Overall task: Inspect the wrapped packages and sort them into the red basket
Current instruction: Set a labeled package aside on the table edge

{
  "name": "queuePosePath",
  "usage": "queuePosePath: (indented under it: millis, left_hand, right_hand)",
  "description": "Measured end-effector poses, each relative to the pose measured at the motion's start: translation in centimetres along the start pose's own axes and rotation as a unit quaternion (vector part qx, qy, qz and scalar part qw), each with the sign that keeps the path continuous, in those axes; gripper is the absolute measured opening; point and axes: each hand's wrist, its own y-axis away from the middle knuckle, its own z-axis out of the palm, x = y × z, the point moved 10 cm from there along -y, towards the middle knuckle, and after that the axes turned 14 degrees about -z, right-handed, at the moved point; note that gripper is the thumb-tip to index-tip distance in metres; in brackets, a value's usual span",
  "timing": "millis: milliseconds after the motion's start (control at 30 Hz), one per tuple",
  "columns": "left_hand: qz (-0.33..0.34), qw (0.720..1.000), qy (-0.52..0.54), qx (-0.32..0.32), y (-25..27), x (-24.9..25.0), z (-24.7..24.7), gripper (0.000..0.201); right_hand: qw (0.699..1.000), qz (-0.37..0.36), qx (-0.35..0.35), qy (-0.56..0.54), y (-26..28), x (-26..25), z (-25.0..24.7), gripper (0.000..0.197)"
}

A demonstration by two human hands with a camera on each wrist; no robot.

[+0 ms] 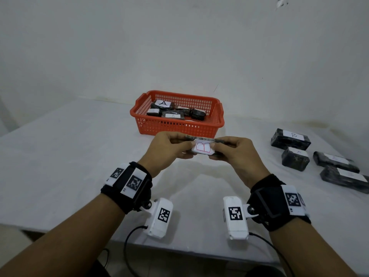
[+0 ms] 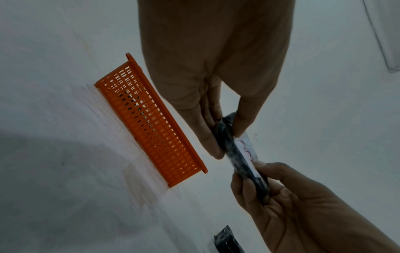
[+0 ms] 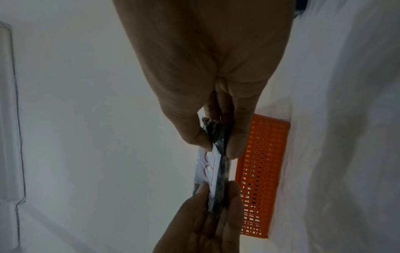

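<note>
A thin black wrapped package (image 1: 203,147) with a white label bearing a red letter B is held in the air just in front of the red basket (image 1: 175,128). My left hand (image 1: 171,148) pinches its left end and my right hand (image 1: 231,149) pinches its right end. The left wrist view shows the package (image 2: 238,154) edge-on between thumb and fingers, beside the basket (image 2: 151,123). In the right wrist view the package (image 3: 216,171) appears the same way, with the basket (image 3: 264,171) behind it. Several black packages (image 1: 173,111) lie in the basket, two labelled A.
Several more black wrapped packages lie on the white table at the right: one labelled B (image 1: 290,138), a small one (image 1: 295,158), and two long ones (image 1: 335,161) (image 1: 345,178). The near table edge (image 1: 179,248) runs below my wrists. A wall stands behind the basket.
</note>
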Motion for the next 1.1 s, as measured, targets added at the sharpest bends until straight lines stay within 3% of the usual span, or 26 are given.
queuePosePath:
  millis: [133, 667, 933, 1100]
  left_hand:
    - [0.005, 1.000, -0.001, 0.028, -0.2, 0.2, -0.6, 0.016]
    - [-0.001, 1.000, 0.001, 0.018, -0.2, 0.0, -0.7, 0.016]
    - [-0.021, 0.999, 0.015, 0.027, -0.2, -0.3, -1.1, 0.018]
    - [-0.029, 0.999, 0.027, 0.002, -0.1, -0.5, -0.6, 0.024]
  right_hand:
    - [0.999, 0.013, -0.030, -0.027, 0.2, 0.0, 0.8, 0.025]
    - [1.000, 0.012, 0.000, 0.001, -0.2, 0.2, 0.0, 0.017]
    - [0.996, -0.015, -0.066, 0.054, 0.5, -0.8, 0.6, 0.039]
    - [0.995, -0.020, -0.066, 0.072, 0.3, -0.8, 0.6, 0.036]
